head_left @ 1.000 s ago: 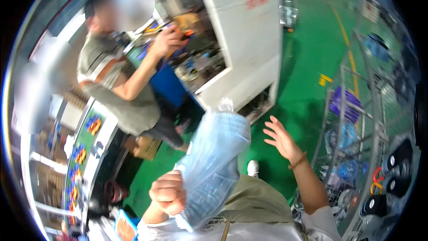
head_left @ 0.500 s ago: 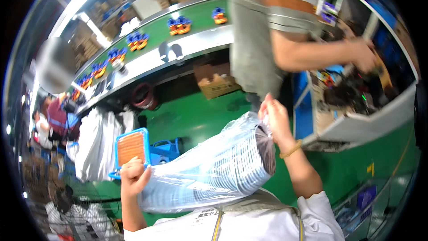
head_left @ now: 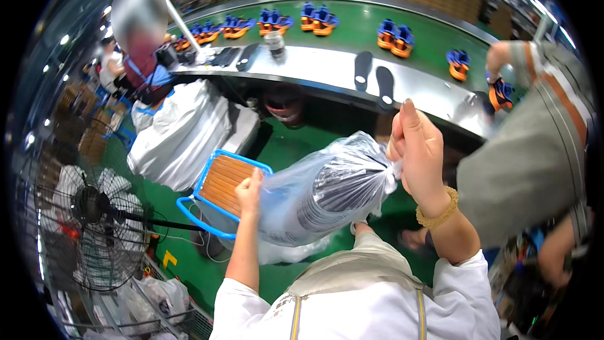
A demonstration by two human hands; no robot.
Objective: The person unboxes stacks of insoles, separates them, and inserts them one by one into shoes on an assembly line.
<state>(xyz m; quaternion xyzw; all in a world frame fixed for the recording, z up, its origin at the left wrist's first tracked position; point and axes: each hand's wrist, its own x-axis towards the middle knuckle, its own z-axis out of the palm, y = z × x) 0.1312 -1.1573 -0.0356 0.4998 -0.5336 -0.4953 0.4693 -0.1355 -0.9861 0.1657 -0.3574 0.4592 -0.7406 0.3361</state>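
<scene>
While gripping the lower end of a clear plastic bag (head_left: 327, 198) of stacked dark insoles, left hand (head_left: 250, 190) curled against its side, above a blue-framed stool (head_left: 221, 184). Bag slanted between both hands, over green floor. Right hand (head_left: 418, 151) pinching the bunched bag top, fingers clenched, near the conveyor (head_left: 352, 66).

A curved green conveyor belt (head_left: 358, 28) runs across the upper view, edged on the near side by a steel worktop (head_left: 314, 69). Pairs of blue-and-orange shoes (head_left: 395, 34) sit spaced along the belt. Two dark insoles (head_left: 372, 75) lie side by side on the steel worktop, with more dark flat pieces (head_left: 234, 56) further left. Below, the green floor (head_left: 189, 258) carries large white sacks (head_left: 182, 132) and a standing fan (head_left: 94, 226).
</scene>
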